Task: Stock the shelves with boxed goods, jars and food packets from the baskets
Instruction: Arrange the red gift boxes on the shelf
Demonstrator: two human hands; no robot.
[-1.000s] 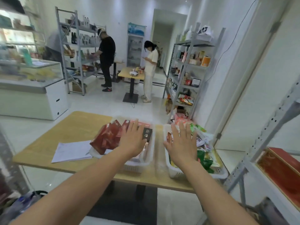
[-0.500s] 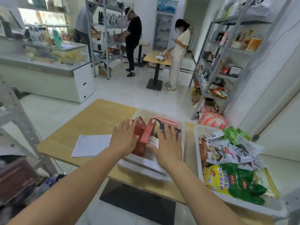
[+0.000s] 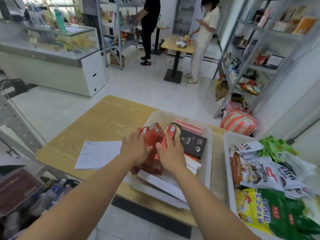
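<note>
A clear plastic basket [image 3: 180,116] stands on the wooden table [image 3: 103,122]. In it are several red boxes [image 3: 154,137], a round jar [image 3: 174,129], a black box [image 3: 194,144] and a pink box [image 3: 189,127]. My left hand [image 3: 135,149] presses on the left side of the red boxes. My right hand [image 3: 170,153] presses on their right side, so the boxes are clamped between both hands. A second basket [image 3: 228,141] at the right holds several food packets [image 3: 270,187].
A paper sheet [image 3: 97,154] lies on the table left of the basket. Metal shelf racks [image 3: 256,54] with goods stand at the right and far back. A glass counter [image 3: 52,54] is at the left. Two people stand by a small table [image 3: 178,43] beyond.
My right hand moved from the packet basket over to the boxed-goods basket. Both hands have closed in on the red boxes, and the view has tilted down and shifted left.
</note>
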